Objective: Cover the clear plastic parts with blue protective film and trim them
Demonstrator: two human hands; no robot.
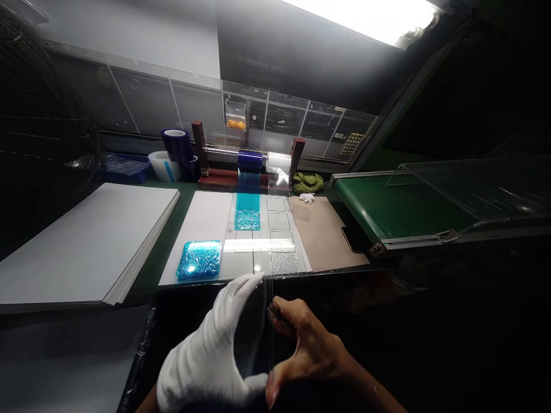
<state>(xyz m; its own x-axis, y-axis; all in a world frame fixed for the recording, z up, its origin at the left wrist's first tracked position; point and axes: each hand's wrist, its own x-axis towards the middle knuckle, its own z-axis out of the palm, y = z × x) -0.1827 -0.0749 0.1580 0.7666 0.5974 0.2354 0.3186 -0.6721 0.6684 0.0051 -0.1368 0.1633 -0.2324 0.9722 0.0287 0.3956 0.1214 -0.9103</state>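
In front of the table edge, my left hand (210, 344), in a white glove, grips a thin clear plate (271, 344) between thumb and fingers. The plate is upright and seen almost edge-on. My bare right hand (312, 344) is on its other side, with the thumb at the plate's lower end and the curled fingers near its upper part. Tucked in those fingers is a small dark pointed tool (278, 313); its kind is unclear. Beyond the hands lies a template sheet (241, 264) with outlined rectangles, partly covered by blue film (248, 209) drawn from a roll (249, 160).
A stack of blue film-covered plates (198, 260) lies left of the template. Farther left is a thick stack of white sheets (90, 241). Tape rolls (175, 143) stand behind. At right are brown board (331, 241), a phone (352, 239) and a green conveyor belt (400, 201).
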